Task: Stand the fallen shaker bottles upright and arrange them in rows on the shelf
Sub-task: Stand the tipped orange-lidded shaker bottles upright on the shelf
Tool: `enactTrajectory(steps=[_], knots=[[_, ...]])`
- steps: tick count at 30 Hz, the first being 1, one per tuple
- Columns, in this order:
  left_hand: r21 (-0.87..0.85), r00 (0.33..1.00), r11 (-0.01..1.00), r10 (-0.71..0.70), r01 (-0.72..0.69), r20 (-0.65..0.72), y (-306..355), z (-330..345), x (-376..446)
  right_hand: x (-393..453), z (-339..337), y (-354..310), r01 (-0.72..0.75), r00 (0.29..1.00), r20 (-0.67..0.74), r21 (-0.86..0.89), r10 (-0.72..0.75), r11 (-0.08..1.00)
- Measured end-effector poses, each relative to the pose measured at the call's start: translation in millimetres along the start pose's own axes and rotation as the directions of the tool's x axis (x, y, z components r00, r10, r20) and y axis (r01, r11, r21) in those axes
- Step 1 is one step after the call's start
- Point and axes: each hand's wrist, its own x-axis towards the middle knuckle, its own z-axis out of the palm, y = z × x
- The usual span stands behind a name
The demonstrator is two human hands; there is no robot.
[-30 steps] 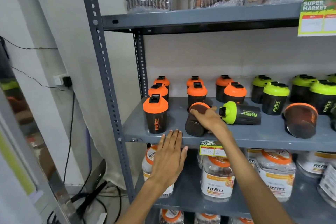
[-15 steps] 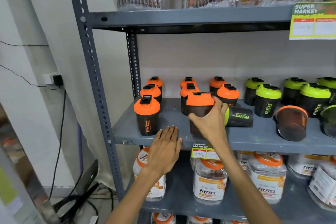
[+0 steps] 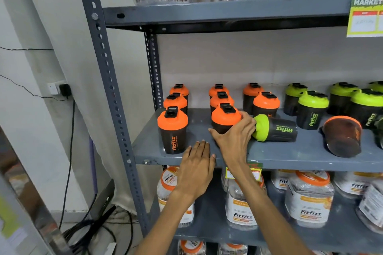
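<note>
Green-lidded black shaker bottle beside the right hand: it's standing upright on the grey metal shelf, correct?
No. The head view shows the green-lidded black shaker bottle lying on its side on the grey metal shelf, lid toward the right hand.

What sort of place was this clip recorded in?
Most likely a shop or supermarket aisle: a grey metal shelf carries rows of branded shaker bottles, tubs of one flavoured product fill the level below, and a price tag reading "Super Market" hangs on the upper shelf edge.
</note>
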Motion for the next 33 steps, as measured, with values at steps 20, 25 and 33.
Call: enactTrajectory(steps=[20,25,33], knots=[[-0.112,0.987,0.986,-0.112,0.125,0.117,13,-2,20,59,-110,58,0.528,0.829,0.492,-0.529,-0.266,0.665],[-0.084,0.984,0.984,-0.149,0.157,0.094,19,1,14,75,-99,68,0.644,0.706,0.687,-0.522,-0.173,0.559],[-0.081,0.981,0.981,-0.169,0.177,0.097,20,2,13,71,-110,91,0.649,0.751,0.548,-0.512,-0.367,0.563]])
